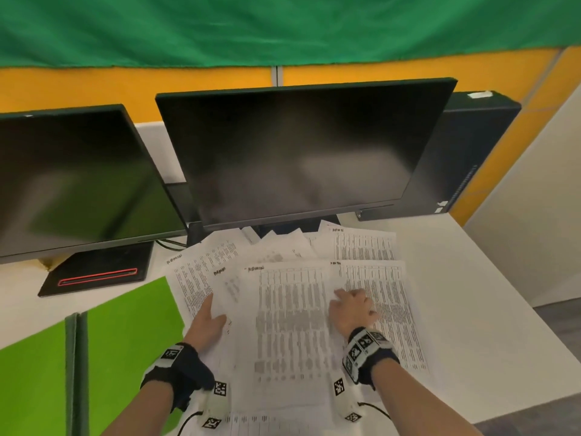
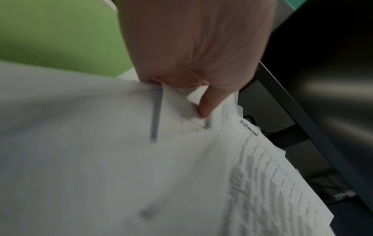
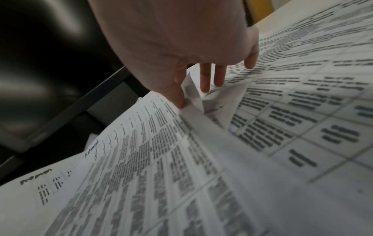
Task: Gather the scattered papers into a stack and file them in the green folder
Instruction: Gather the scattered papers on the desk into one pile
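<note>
White papers [image 1: 292, 316] lie fanned on the desk [image 1: 456, 278], gathering underway: left hand [image 1: 209, 322] pinches sheets, right hand [image 1: 353, 308] rests with a wide grip. Next, square them toward the green folder [image 1: 125, 322] at 9 o'clock.

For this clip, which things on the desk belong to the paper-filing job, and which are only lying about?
Part of the job:
- scattered papers
- green folder, open at the left
- left hand, gripping sheets
- right hand, fingers on the papers

Just lying about:
- centre monitor
- left monitor
- black computer case
- monitor base
</note>
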A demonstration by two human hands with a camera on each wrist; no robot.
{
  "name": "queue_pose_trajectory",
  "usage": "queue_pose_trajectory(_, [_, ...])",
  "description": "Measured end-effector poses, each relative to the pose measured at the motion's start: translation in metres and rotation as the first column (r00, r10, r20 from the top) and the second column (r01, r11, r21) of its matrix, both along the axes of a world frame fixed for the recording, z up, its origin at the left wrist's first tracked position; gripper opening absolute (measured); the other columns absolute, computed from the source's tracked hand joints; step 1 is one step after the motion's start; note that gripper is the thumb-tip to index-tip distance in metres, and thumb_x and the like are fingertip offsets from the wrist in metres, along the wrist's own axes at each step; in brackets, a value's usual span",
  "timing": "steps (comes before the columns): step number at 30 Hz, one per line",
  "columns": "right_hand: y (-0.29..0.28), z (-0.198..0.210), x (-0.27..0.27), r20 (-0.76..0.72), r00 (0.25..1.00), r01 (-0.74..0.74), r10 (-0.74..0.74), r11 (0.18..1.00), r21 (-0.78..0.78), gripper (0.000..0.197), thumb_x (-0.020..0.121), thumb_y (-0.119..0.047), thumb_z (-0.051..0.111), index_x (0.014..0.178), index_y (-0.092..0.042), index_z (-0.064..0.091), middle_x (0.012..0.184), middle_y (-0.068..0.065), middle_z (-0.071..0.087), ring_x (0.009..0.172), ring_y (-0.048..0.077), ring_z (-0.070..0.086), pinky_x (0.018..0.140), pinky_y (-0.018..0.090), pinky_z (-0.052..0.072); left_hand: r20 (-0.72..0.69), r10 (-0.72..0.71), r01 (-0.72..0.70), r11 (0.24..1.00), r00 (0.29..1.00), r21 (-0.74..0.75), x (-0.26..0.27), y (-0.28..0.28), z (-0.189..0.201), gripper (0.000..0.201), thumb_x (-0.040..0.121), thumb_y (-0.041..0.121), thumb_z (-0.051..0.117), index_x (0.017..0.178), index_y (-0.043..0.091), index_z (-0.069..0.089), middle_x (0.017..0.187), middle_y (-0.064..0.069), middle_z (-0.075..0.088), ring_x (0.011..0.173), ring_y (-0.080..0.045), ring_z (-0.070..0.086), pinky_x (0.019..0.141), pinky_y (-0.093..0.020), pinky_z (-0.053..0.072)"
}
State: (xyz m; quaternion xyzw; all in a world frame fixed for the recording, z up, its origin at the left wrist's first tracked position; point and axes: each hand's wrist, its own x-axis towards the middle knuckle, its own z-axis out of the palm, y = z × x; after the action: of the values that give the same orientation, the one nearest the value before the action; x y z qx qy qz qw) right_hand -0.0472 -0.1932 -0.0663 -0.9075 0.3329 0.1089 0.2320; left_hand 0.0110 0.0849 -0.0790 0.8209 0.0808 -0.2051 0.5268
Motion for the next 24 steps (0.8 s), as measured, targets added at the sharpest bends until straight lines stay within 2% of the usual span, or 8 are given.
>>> queue_pose_trajectory(4, [0.023,-0.004,-0.005,0.047,0.983,-0.178,0.176,0.983,0.039,0.031,0.095,-0.025,0.035,0.105,-0.035,0.063,0.104,-0.006,0.058,0.112,0.020,0.051,0.110,0.052,0.020,-0.090,0.202,-0.217,0.956,0.975,-0.196,0.003,-0.003,-0.001,0.034,0.094,0.023,0.042,0.127,0.016,0.048,0.134,-0.012,0.054,0.117,-0.031,0.052,0.101,-0.044,0.042])
queue_pose_trajectory(6, [0.027,0.000,-0.012,0.014,0.972,-0.235,0.235,0.969,0.075,0.029,0.092,-0.026,0.038,0.069,-0.030,0.054,0.072,-0.012,0.050,0.092,0.018,0.055,0.106,0.049,0.024,-0.158,0.228,-0.263,0.929,0.961,-0.260,0.002,0.000,-0.002,0.060,0.088,0.063,0.042,0.132,0.022,0.051,0.131,-0.006,0.058,0.117,-0.030,0.054,0.103,-0.050,0.040])
queue_pose_trajectory(8, [0.021,0.011,-0.011,-0.117,0.945,-0.285,0.305,0.945,0.163,0.027,0.086,-0.032,0.046,0.061,-0.024,0.045,0.064,-0.011,0.048,0.079,0.016,0.054,0.106,0.048,0.022,-0.102,0.164,-0.186,0.945,0.981,-0.270,-0.004,-0.001,0.005,0.071,0.080,0.074,0.047,0.140,0.036,0.041,0.140,0.010,0.048,0.130,-0.020,0.044,0.112,-0.054,0.029])
queue_pose_trajectory(13, [-0.014,0.021,0.031,0.217,0.976,-0.065,0.027,0.983,0.172,0.024,0.085,-0.013,0.049,0.107,-0.020,0.056,0.115,-0.001,0.058,0.109,0.022,0.054,0.105,0.047,0.032,-0.075,0.013,-0.013,1.000,0.997,0.000,-0.003,0.011,-0.007,0.072,0.074,0.014,0.069,0.136,0.022,0.034,0.127,-0.006,0.059,0.116,-0.031,0.059,0.100,-0.055,0.045])
queue_pose_trajectory(16, [-0.022,0.021,0.053,0.128,0.976,-0.191,0.176,0.974,0.125,0.044,0.088,-0.010,0.047,0.129,-0.025,0.046,0.132,0.002,0.049,0.124,0.026,0.042,0.106,0.050,0.028,-0.116,0.007,-0.013,0.999,0.993,-0.051,-0.007,0.016,0.001,0.067,0.086,0.001,0.059,0.142,0.021,0.029,0.130,-0.008,0.056,0.117,-0.032,0.057,0.103,-0.055,0.042])
queue_pose_trajectory(19, [-0.024,0.019,0.070,-0.026,0.961,-0.272,0.274,0.960,0.073,0.021,0.092,-0.023,0.045,0.108,-0.029,0.056,0.124,0.004,0.053,0.122,0.028,0.042,0.107,0.051,0.024,-0.143,-0.008,-0.008,0.994,0.990,-0.109,-0.010,0.024,0.005,0.063,0.092,0.001,0.053,0.146,0.020,0.027,0.131,-0.008,0.055,0.116,-0.031,0.057,0.103,-0.052,0.043])
queue_pose_trajectory(22, [-0.026,0.024,0.079,0.050,0.948,-0.317,0.313,0.938,0.139,0.021,0.095,-0.022,0.037,0.078,-0.031,0.047,0.089,-0.006,0.059,0.100,0.022,0.054,0.109,0.050,0.020,-0.183,0.014,-0.039,0.990,0.983,-0.133,-0.010,0.033,0.008,0.059,0.092,0.002,0.052,0.145,0.016,0.029,0.132,-0.013,0.055,0.114,-0.033,0.059,0.100,-0.050,0.045])
queue_pose_trajectory(24, [-0.024,0.032,0.087,0.113,0.926,-0.375,0.360,0.913,0.163,0.020,0.098,-0.020,0.035,0.082,-0.027,0.045,0.075,-0.010,0.055,0.085,0.018,0.053,0.111,0.049,0.019,-0.197,0.023,-0.052,0.988,0.980,-0.142,-0.008,0.038,0.007,0.062,0.092,-0.002,0.051,0.147,0.015,0.027,0.136,-0.015,0.053,0.116,-0.035,0.057,0.101,-0.049,0.045])
